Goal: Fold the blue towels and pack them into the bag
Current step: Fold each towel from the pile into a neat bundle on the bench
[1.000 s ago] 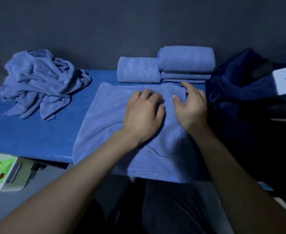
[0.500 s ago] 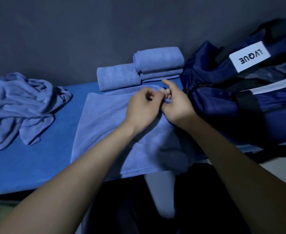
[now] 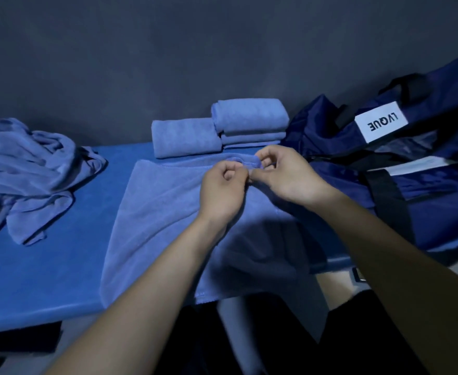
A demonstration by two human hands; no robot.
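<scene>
Both hands, left (image 3: 220,188) and right (image 3: 290,176), have lifted the far edge of the flat blue terry towel (image 3: 165,212) slightly, each pinching it with curled fingers, as half a second before.

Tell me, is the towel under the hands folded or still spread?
Mostly spread: the towel lies flat, hanging over the table edge; both hands pinch its far edge.

Both hands close together, left (image 3: 221,189); right (image 3: 290,176); fingers curled, pinching
</scene>
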